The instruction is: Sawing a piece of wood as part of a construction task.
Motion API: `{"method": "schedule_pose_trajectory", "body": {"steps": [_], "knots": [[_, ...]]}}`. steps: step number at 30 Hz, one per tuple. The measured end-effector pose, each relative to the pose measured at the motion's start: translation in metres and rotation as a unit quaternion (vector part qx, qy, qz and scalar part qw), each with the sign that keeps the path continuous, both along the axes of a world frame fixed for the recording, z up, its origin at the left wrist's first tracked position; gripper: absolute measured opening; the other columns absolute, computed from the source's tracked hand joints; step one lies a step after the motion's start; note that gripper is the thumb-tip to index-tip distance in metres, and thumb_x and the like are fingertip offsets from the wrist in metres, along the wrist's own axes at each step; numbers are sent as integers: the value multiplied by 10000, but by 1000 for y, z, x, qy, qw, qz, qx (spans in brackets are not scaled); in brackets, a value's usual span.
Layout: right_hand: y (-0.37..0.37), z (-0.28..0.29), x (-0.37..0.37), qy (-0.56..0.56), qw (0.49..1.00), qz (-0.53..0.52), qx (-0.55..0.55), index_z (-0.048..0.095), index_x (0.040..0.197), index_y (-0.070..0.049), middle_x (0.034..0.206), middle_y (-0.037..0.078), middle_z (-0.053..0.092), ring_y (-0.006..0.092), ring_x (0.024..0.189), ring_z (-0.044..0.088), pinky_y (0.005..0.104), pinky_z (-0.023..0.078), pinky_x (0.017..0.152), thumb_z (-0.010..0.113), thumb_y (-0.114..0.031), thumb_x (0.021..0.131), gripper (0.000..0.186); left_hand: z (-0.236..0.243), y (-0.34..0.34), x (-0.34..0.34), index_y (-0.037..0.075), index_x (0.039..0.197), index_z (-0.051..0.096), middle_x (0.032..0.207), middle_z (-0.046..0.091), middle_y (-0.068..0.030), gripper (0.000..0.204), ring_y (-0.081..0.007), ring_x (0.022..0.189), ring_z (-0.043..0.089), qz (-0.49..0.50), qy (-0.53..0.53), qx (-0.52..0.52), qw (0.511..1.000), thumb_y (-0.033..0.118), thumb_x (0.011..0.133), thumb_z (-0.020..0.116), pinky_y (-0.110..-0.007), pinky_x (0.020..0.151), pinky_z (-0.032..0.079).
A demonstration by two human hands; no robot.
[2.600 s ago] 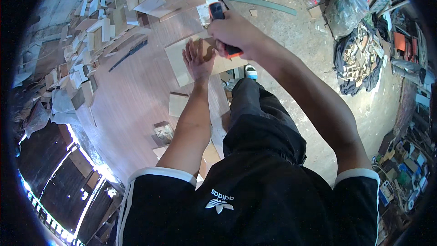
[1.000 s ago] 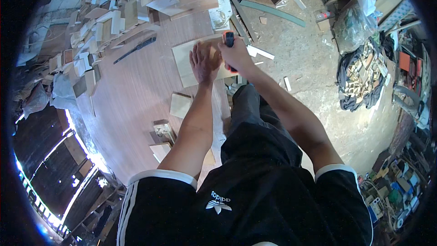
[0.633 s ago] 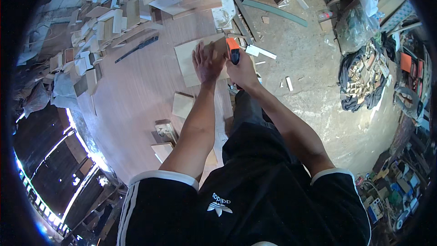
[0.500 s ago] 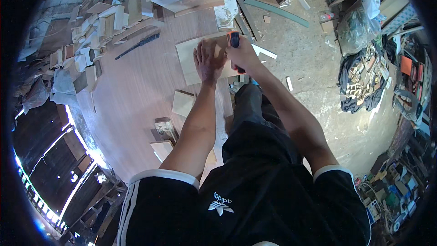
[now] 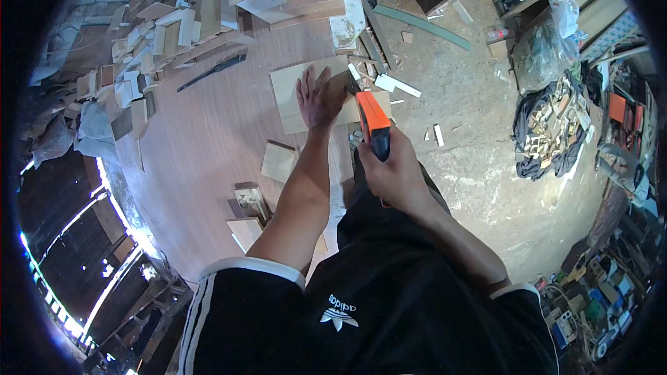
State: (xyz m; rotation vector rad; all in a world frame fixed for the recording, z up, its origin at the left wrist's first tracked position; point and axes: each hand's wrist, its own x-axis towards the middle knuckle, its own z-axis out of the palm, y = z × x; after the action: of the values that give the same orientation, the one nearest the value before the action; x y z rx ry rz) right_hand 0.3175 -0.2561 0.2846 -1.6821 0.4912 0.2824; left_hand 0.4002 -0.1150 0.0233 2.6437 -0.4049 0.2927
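A light wooden board (image 5: 290,102) lies on the wood-topped table (image 5: 177,177). My left hand (image 5: 318,97) rests flat on the board, fingers apart, near its right part. My right hand (image 5: 392,167) is closed on the orange and black handle of a handsaw (image 5: 374,114), below and right of the board. The saw's dark blade runs forward from the handle to the board's right side, just beside my left hand, and is partly hidden.
Wooden box pieces (image 5: 174,28), a long dark tool (image 5: 212,73) and small blocks (image 5: 278,160) share the table. On the floor at right are offcuts (image 5: 410,88), a green strip (image 5: 422,24), a sack of scraps (image 5: 552,128) and a clear bag (image 5: 542,48).
My right hand has pulled the saw back toward my body, down and right in the view, showing its orange handle more. My left hand stays on the board.
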Motion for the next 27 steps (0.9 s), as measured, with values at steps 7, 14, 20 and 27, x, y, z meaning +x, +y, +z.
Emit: {"method": "schedule_pose_trajectory", "body": {"steps": [7, 14, 20, 27], "knots": [[7, -70, 12, -71, 996, -40, -22, 481, 869, -4, 643, 63, 439, 131, 619, 461, 315, 411, 577, 540, -39, 822, 84, -1, -7, 1, 209, 1328, 511, 1442, 376, -133, 664, -306, 1346, 329, -9, 13, 28, 999, 427, 736, 718, -492, 1125, 223], [1, -77, 16, -49, 997, -56, -21, 498, 913, -2, 654, 30, 474, 113, 580, 477, 297, 411, 544, 534, -55, 839, 97, 3, -7, 5, 208, 1332, 504, 1455, 354, -127, 675, -308, 1351, 322, -19, 5, 36, 999, 422, 733, 729, -503, 1120, 229], [17, -46, -22, -126, 989, -69, -45, 500, 912, 3, 651, -1, 456, 83, 587, 437, 279, 389, 518, 542, -46, 834, 101, 7, -1, -1, 213, 1328, 511, 1455, 359, -126, 663, -299, 1352, 328, -1, 33, 17, 999, 427, 738, 725, -495, 1123, 227], [26, -47, -49, -158, 985, -66, -27, 479, 894, 12, 682, 16, 443, 90, 635, 444, 283, 404, 561, 533, -54, 837, 103, 12, 4, -2, 208, 1329, 518, 1437, 383, -132, 649, -298, 1341, 343, 3, 38, -4, 999, 449, 754, 702, -482, 1125, 226]]}}
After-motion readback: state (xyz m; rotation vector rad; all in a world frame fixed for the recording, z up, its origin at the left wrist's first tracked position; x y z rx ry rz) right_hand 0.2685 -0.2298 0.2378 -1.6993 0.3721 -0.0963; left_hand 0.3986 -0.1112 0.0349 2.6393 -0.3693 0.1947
